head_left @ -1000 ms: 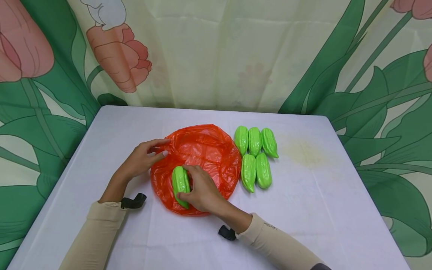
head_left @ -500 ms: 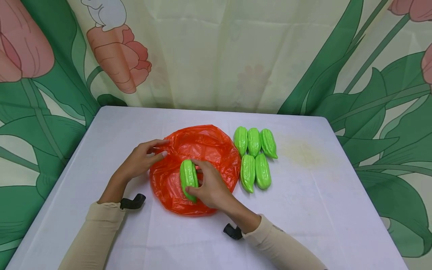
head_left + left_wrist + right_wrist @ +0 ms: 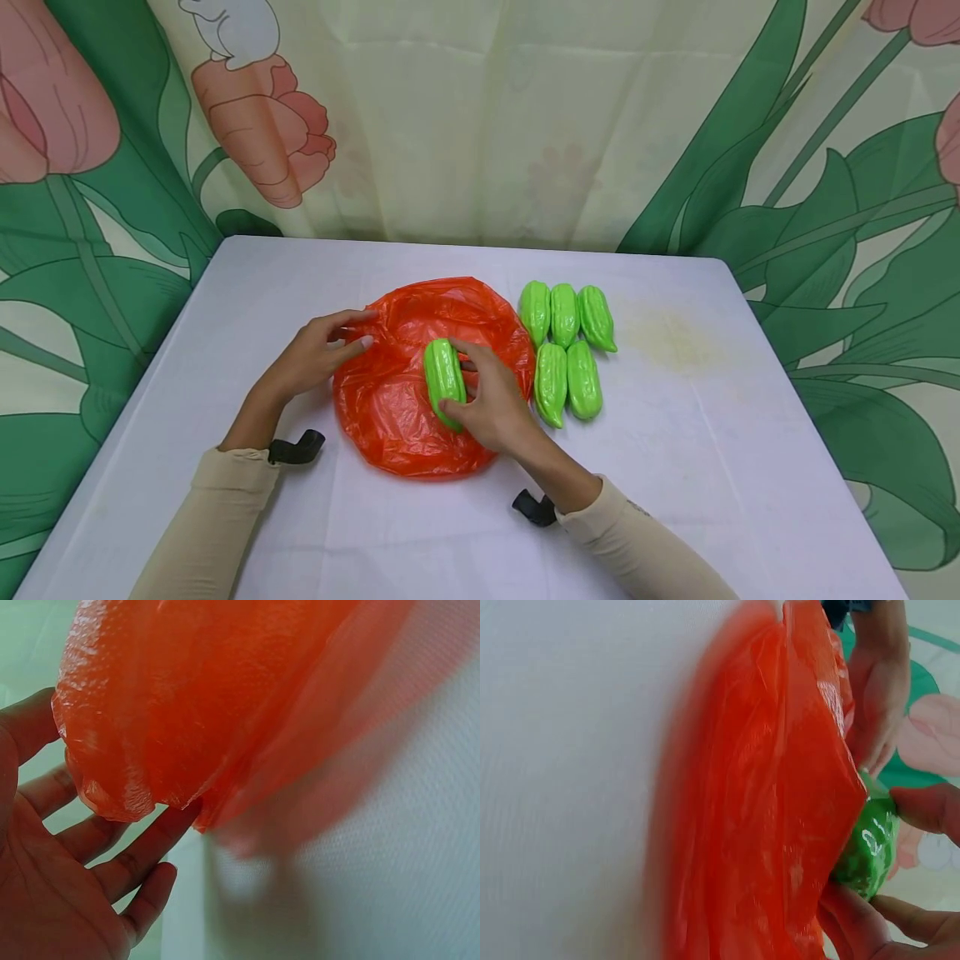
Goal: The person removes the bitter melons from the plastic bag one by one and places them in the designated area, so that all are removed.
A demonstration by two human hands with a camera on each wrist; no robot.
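Note:
A red plastic bag [image 3: 393,417] lies spread round on the table with its mouth rolled wide. Over its middle, my right hand [image 3: 491,404] pinches a glossy green bitter melon [image 3: 444,382] between thumb and fingers. In the right wrist view the same bitter melon [image 3: 871,844] shows partly behind the bag's rim [image 3: 780,795]. At the bag's left edge, my left hand [image 3: 318,354] touches the rim with loosely spread fingers. The left wrist view has those fingers [image 3: 124,870] against the outside of the red plastic. The bag's inside is partly covered by the right hand.
Several more green bitter melons [image 3: 551,383] lie in two rows just right of the bag. White cloth covers the table [image 3: 675,467], with a faint yellowish stain [image 3: 678,340] at right. A curtain printed with flowers [image 3: 480,125] hangs behind the far edge.
My right hand has carried the bitter melon rightward and away from me, from the bag's near left part to its middle. The left hand has stayed at the rim.

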